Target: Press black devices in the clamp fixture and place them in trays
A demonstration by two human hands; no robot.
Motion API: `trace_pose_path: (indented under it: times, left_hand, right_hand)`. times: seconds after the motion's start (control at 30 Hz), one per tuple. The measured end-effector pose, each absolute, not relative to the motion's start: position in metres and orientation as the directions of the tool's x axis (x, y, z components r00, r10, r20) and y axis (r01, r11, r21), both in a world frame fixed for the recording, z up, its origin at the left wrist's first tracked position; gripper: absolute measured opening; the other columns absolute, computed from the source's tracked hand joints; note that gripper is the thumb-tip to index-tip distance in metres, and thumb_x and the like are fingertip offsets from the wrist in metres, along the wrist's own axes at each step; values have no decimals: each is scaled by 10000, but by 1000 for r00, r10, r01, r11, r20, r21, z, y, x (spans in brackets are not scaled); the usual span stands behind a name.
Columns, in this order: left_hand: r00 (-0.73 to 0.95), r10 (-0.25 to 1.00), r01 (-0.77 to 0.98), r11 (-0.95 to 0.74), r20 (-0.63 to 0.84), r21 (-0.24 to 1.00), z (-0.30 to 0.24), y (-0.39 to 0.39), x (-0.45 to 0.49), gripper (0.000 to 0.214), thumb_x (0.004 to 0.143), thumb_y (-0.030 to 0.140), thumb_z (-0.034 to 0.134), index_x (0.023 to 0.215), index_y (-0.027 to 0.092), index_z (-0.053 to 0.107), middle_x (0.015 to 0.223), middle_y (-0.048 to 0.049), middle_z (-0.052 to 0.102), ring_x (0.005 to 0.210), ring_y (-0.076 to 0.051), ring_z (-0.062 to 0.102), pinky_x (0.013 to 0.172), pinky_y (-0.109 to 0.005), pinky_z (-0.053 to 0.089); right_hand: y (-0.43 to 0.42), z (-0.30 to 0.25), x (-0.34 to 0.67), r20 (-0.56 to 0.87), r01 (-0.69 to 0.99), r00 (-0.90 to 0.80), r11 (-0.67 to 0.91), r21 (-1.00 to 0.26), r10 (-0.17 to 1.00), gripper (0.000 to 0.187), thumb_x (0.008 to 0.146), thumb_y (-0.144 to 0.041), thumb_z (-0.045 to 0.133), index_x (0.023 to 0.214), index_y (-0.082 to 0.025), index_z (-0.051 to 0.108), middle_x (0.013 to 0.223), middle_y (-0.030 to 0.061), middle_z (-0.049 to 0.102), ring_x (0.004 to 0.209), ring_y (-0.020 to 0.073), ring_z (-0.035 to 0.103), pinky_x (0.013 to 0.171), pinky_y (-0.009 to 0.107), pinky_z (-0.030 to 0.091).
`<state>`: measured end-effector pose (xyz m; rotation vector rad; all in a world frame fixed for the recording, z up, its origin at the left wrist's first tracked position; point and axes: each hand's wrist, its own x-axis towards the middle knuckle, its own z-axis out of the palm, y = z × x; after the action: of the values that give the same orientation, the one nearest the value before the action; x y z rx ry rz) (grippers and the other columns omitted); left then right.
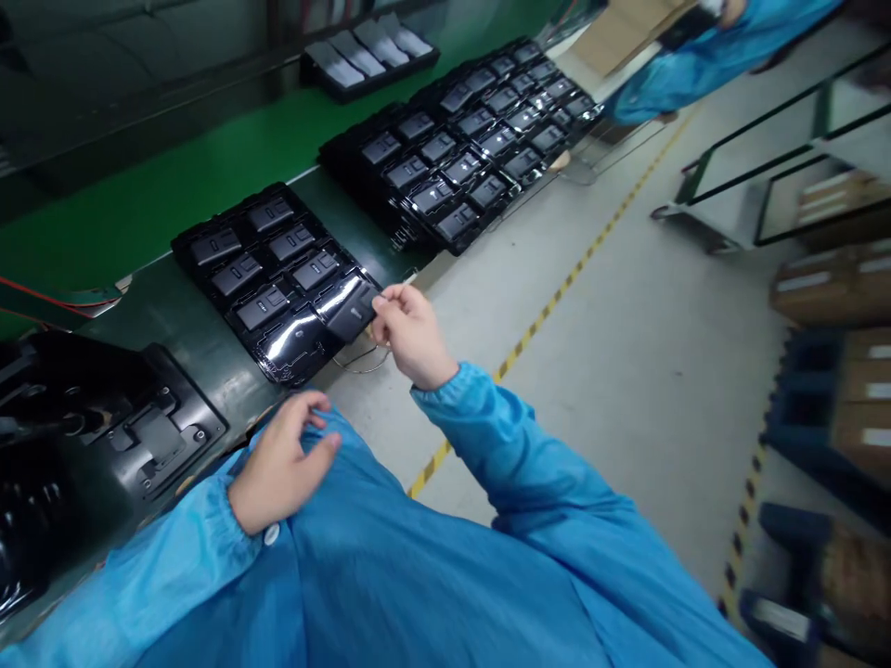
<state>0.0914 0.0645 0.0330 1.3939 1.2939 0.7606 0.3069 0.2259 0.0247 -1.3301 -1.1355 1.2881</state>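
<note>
My right hand (pixel 412 332) pinches the edge of a flat black rectangular plastic part (pixel 354 314) at the near right corner of a black molded tray (pixel 299 345). That part is tilted over the tray; whether it touches the tray I cannot tell. Several similar black parts, such as one black part (pixel 263 306), lie in the tray's pockets, and the near corner pocket holds none. My left hand (pixel 285 459) hovers in front of my blue smock (pixel 390 575), fingers apart and curved, holding nothing.
More black trays (pixel 445 167) with parts stand farther along the green bench (pixel 83 199). A black fixture (pixel 163 431) sits at left. Another person's blue sleeve (pixel 647 88) is beside a cardboard box (pixel 616 37). A cart (pixel 752 176) and cartons (pixel 811 289) stand at right.
</note>
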Motion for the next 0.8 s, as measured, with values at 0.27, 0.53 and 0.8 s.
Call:
trace_pose_path:
  times: [0.27,0.53,0.8]
  left_hand:
    - [746,645,339,-158,-163,928,53,30,76,391,1125,418,366,1217,234,699,1226,-102,772,1157,-260,714,1069,-421,543]
    - [891,408,222,-10,-198,975,90,18,62,863,1028,773,395,1731,282,298,1800,-105,308,1662,-349,295,1378,-543,241]
    - [920,391,108,-307,22,946,125,-4,98,815,1071,469,541,1680,625,23,1804,126,164,1689,-298,196,1403,-604,165]
  right_hand:
    - [279,3,308,-211,364,154,-254,-896,965,213,976,-320,644,877,-246,470,612,-78,507,471,114,517,486,234,390]
    - [286,11,310,-106,678,41,-106,-727,993,207,908,-344,713,791,-216,599,770,30,642,796,214,599,799,336,496]
    - [252,42,302,439,607,140,273,-746,887,252,1041,-425,504,913,-234,607,932,61,654,939,240,611,931,386,483]
